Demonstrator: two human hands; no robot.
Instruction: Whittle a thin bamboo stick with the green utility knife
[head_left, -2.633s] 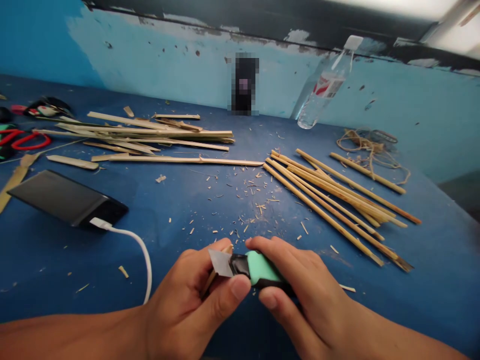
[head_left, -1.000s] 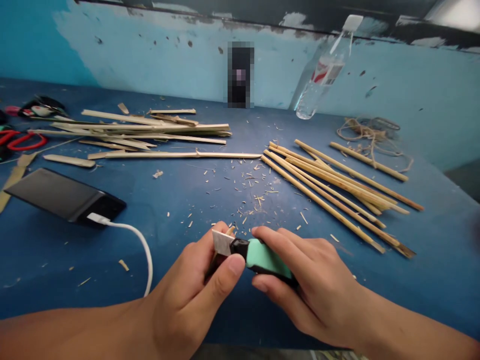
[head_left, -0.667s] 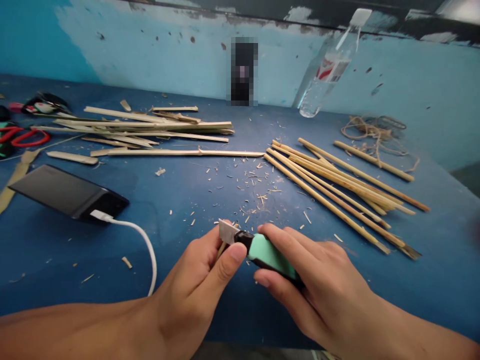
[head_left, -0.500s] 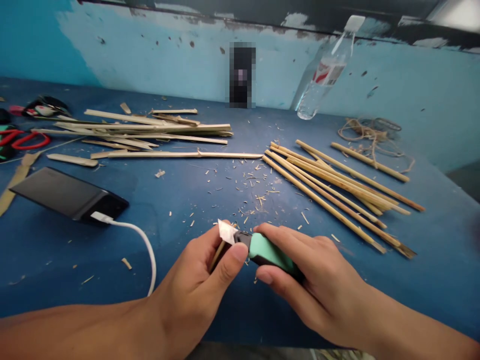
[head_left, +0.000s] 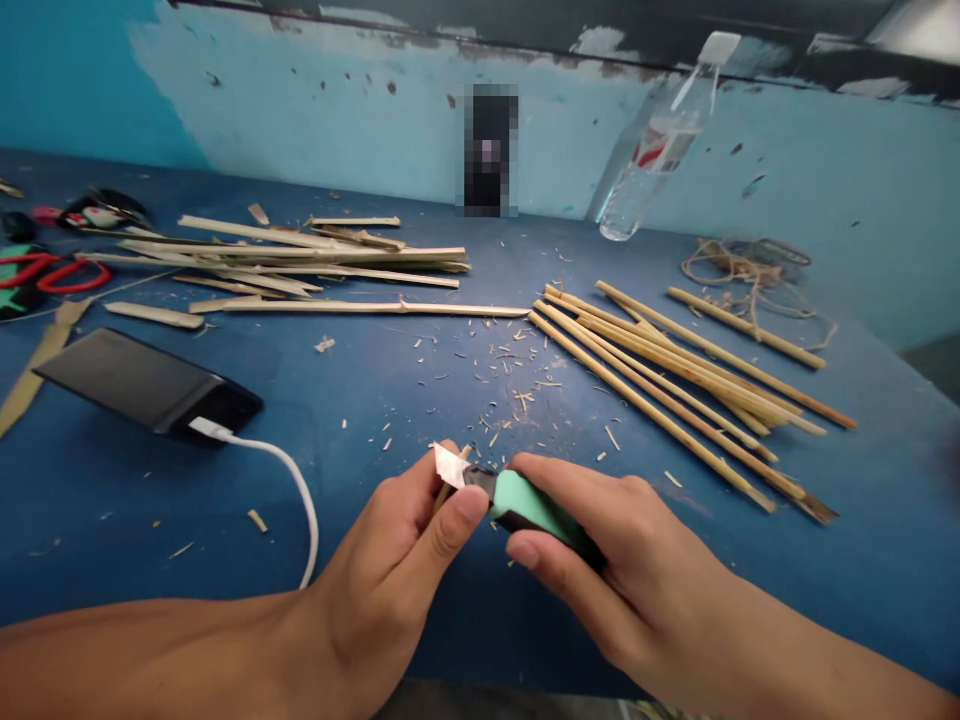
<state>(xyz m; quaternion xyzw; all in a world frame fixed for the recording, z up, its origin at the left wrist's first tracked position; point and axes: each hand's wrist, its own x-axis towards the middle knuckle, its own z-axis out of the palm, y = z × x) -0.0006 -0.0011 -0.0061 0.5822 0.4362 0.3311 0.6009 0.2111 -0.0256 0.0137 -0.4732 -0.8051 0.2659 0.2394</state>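
Your right hand (head_left: 622, 560) grips the knife (head_left: 525, 503); your left hand (head_left: 390, 570) pinches a stick (head_left: 447, 487) against its blade, near the shavings (head_left: 502, 380).

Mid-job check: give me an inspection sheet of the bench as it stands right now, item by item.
Surface: blue table, littered with shavings.
Job's things: utility knife, blade out, against a thin stick.
Clutter: round sticks, split strips, twine, red scissors, bottle.
Hands: left hand pinches the stick; right hand grips the knife.
Cables: white cable plugged into a black device.
Surroundings: chipped blue wall.
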